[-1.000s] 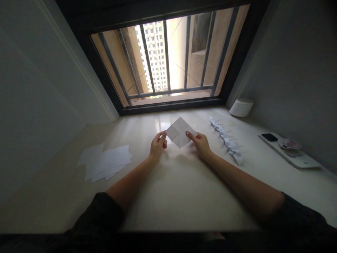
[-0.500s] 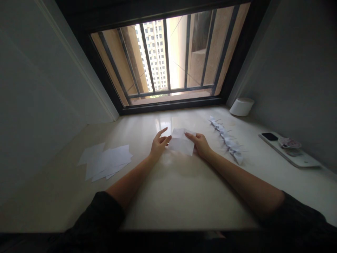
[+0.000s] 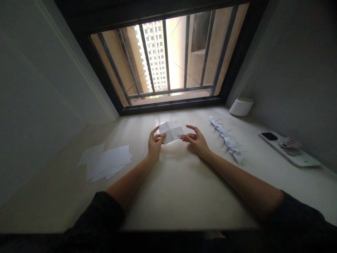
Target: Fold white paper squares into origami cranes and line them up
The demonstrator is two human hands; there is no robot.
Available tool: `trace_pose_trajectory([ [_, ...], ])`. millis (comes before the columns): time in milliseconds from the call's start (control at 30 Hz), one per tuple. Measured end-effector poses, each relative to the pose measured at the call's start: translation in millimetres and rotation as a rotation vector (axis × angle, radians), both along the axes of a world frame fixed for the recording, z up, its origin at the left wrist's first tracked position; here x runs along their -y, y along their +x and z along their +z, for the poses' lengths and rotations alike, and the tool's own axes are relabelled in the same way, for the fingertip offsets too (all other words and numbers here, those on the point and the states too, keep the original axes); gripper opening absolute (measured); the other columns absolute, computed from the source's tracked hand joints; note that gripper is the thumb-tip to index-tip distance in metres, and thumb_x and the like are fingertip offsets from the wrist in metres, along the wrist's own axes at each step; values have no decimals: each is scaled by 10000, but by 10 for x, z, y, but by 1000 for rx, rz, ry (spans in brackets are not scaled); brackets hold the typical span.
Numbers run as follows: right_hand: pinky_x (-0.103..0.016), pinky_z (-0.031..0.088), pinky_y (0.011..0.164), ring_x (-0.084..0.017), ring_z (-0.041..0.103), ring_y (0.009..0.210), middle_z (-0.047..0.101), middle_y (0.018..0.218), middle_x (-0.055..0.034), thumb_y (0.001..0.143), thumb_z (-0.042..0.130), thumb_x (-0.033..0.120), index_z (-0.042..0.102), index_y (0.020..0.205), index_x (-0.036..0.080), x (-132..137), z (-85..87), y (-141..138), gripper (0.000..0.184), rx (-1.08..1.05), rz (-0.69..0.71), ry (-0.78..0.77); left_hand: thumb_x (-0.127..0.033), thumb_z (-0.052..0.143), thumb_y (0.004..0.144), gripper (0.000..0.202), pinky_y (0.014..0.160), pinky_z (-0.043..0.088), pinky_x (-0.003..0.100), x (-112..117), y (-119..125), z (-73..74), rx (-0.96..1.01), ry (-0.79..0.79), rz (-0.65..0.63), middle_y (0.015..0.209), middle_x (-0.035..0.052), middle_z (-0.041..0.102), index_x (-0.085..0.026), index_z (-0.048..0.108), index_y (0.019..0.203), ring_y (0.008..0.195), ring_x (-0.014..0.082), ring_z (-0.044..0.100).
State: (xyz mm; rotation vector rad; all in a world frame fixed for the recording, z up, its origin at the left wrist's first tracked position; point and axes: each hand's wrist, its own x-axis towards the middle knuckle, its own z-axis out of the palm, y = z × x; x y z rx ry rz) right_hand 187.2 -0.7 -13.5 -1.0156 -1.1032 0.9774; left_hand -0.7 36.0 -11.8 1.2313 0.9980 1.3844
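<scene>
A small square sheet of white paper point(image 3: 171, 132), marked by crossing creases, is held up in front of me above the pale ledge. My left hand point(image 3: 156, 141) pinches its left side, thumb on the near face and fingers behind. At the sheet's right corner, my right hand point(image 3: 196, 140) grips with thumb and a fingertip, while its index finger stretches out above. To the right lies a row of folded white paper cranes point(image 3: 226, 138). A loose stack of white paper sheets point(image 3: 109, 161) rests to the left.
On the right side of the ledge point(image 3: 184, 196) lies a white phone point(image 3: 292, 151) with a round grip on its back. A white rounded container point(image 3: 241, 106) stands in the back right corner. Behind the ledge is a dark-framed window point(image 3: 171, 108) with bars outside.
The paper has shifted slightly left and up and turned, now showing its crossed creases. My left hand has closed on its left side, and the right hand's hold has moved to a corner.
</scene>
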Motion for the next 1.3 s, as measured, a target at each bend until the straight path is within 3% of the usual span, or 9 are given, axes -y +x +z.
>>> trace_pose_trajectory([
  [67, -305, 494, 686, -155, 617, 684, 645, 701, 22, 622, 761, 429, 500, 1214, 251, -1, -7, -7, 671, 47, -22, 60, -367, 737, 673, 707, 565, 435, 207, 16, 4, 11, -6, -1, -5, 844, 17, 632, -253, 438, 1303, 623, 98, 578],
  [233, -320, 500, 689, -171, 614, 746, 668, 840, -36, 656, 740, 419, 650, 1059, 231, 23, 11, -14, 454, 254, -54, 107, -335, 744, 666, 723, 606, 481, 226, 47, 28, 27, -48, 14, -87, 920, 39, 627, -258, 438, 1316, 709, 125, 613],
  [500, -336, 518, 702, -185, 624, 772, 677, 875, -50, 609, 775, 416, 633, 1099, 229, 44, 26, -30, 543, 290, -66, 84, -369, 732, 677, 649, 621, 483, 233, 27, 36, -10, -92, 32, -138, 959, 45, 642, -224, 524, 1275, 723, 119, 601],
  [700, -332, 518, 688, -180, 620, 772, 670, 956, -55, 600, 769, 444, 640, 1064, 241, 41, 14, -27, 523, 324, -87, 108, -388, 711, 693, 538, 633, 475, 231, 40, 46, -33, -134, 46, -172, 838, 22, 662, -204, 607, 1188, 714, 113, 580],
  [933, -330, 511, 681, -176, 613, 758, 668, 985, -58, 629, 751, 452, 640, 1050, 244, 51, 31, -33, 483, 319, -82, 105, -420, 700, 695, 485, 561, 414, 212, 74, 37, 0, -227, 55, -121, 705, -7, 615, -220, 652, 1134, 613, 92, 514],
  [1100, -328, 506, 687, -171, 611, 756, 668, 971, -55, 650, 734, 460, 642, 1046, 246, 58, 35, -39, 459, 326, -64, 127, -399, 732, 663, 332, 560, 394, 210, 76, 31, 7, -237, 127, -12, 708, -3, 572, -242, 726, 956, 649, 101, 497],
  [1200, -325, 502, 690, -166, 613, 753, 668, 974, -56, 672, 722, 451, 650, 1033, 243, 60, 30, -36, 423, 326, -41, 141, -384, 726, 676, 302, 594, 420, 211, 76, 33, 14, -277, 184, 11, 774, 11, 564, -257, 726, 951, 714, 110, 523],
  [1300, -323, 500, 697, -161, 612, 752, 664, 999, -59, 687, 715, 440, 663, 1009, 238, 62, 28, -31, 383, 324, -23, 148, -365, 716, 694, 279, 738, 467, 252, 89, 36, 35, -268, 241, 7, 957, 50, 592, -247, 726, 947, 909, 155, 561],
])
